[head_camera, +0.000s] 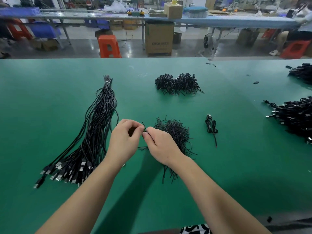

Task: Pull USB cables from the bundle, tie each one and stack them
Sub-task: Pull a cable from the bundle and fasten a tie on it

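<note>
A long bundle of black USB cables [96, 132] lies on the green table [59, 92] at the left, its plugs fanned out toward me. My left hand [124, 142] and my right hand [160, 146] meet at the table's middle. Both pinch a thin black twist tie [144, 127] between their fingertips. A coiled cable seems to sit inside my left hand's curled fingers, mostly hidden. Just behind my right hand lies a loose heap of black twist ties [173, 134]. One tied cable [211, 126] lies to the right of that heap.
A stack of tied cables [177, 83] sits farther back at centre. Larger piles of black cables [293, 119] crowd the right edge. Small black caps [256, 82] are scattered at the far right. Beyond the table stand stools, boxes and another workbench.
</note>
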Demonstrator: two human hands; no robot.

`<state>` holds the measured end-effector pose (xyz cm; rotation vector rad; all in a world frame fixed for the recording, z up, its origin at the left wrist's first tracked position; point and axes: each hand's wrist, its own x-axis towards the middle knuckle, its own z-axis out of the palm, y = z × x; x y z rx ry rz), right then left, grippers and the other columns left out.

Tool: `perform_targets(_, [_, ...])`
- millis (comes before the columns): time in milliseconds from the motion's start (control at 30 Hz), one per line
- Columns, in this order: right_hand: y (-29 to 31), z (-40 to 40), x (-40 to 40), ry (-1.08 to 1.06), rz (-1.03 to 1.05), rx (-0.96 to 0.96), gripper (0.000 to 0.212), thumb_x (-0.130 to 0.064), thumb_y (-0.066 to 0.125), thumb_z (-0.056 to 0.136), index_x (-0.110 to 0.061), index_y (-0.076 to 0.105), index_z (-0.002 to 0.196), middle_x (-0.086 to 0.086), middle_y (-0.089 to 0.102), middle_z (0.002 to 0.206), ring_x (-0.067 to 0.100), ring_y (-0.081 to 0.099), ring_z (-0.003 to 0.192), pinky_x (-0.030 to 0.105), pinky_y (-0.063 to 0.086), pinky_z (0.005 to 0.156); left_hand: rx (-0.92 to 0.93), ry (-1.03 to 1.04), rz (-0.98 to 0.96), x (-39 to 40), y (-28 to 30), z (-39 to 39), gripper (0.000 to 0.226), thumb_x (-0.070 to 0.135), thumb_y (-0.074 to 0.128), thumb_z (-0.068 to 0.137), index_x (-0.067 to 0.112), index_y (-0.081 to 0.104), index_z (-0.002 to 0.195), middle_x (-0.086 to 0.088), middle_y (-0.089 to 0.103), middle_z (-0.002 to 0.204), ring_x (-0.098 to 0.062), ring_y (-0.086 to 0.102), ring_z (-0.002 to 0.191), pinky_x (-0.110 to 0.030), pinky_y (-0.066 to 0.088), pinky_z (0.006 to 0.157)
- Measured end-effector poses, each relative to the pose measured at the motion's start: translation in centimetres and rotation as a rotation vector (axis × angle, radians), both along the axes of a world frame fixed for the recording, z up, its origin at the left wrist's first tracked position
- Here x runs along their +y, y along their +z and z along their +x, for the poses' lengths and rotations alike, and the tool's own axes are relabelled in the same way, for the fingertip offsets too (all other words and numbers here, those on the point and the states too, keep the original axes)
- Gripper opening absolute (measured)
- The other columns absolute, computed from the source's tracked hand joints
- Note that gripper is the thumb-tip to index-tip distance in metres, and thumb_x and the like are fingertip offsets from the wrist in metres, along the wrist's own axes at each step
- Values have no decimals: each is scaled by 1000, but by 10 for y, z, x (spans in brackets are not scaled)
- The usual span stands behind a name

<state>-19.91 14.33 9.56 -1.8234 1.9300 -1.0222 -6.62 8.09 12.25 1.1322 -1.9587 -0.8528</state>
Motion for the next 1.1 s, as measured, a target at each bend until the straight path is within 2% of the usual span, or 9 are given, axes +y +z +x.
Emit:
perform_targets(100, [-1,3,3,3,-60,48,35,-28,44,105,-25,32,72,-7,39,63,20,40,58,38,35,57,-36,8,82,-1,4,1,15,19,66,92,27,69,80,6,61,93,5,56,74,-6,38,66])
perform_targets(200, [-2,4,5,39,-65,174,30,-25,46,104,-18,38,76,-6,41,66,23,41,59,38,36,58,-36,-17,209,-5,5,6,14,15,68,90,21,74,79,1,68,83,-14,59,68,-27,47,67])
perform_targets(267, [-1,4,7,71,-64,268,26,-25,47,104,-17,41,80,0,48,70,27,45,61,40,40,60,-35,-72,337,-9,6,12,13,15,69,90,18,75,79,3,70,71,-11,57,62,-25,45,62])
perform_targets(367, [0,5,9,99,-72,331,25,-25,46,104,-13,49,83,8,59,75,30,53,64,42,44,62,-5,-117,441,-14,6,17,4,16,74,88,13,74,85,1,72,69,-8,60,61,-19,47,61])
perform_targets(500, [3,5,8,86,-90,349,26,-25,47,104,-10,52,83,8,58,73,26,45,60,38,39,60,43,-59,399,-16,5,15,20,25,81,82,7,71,81,-5,74,70,-13,69,61,-33,57,70])
perform_targets(633, [4,5,7,65,-106,363,28,-24,50,102,-17,39,78,4,50,67,25,40,55,35,33,56,55,-47,364,-14,8,13,35,38,66,94,14,78,71,-1,75,73,-18,73,66,-45,59,82])
perform_targets(833, [-1,2,5,27,-126,474,27,-23,51,101,-9,55,79,9,61,68,32,55,55,35,35,52,-161,-164,282,-14,18,15,18,26,72,89,18,79,75,2,76,86,-20,72,78,-42,57,83])
perform_targets(967, [-3,4,4,23,-171,529,26,-20,55,99,-7,58,76,8,60,63,31,54,49,33,33,47,-270,-173,214,-14,23,13,11,17,75,86,15,79,76,13,72,93,-11,70,92,-28,52,85])
perform_targets(1100, [-6,8,4,-9,-184,625,24,-17,69,89,-9,58,69,5,59,55,28,53,40,26,31,43,-466,-171,60,-10,23,8,14,18,69,89,21,73,76,2,72,94,-19,67,91,-33,53,85])
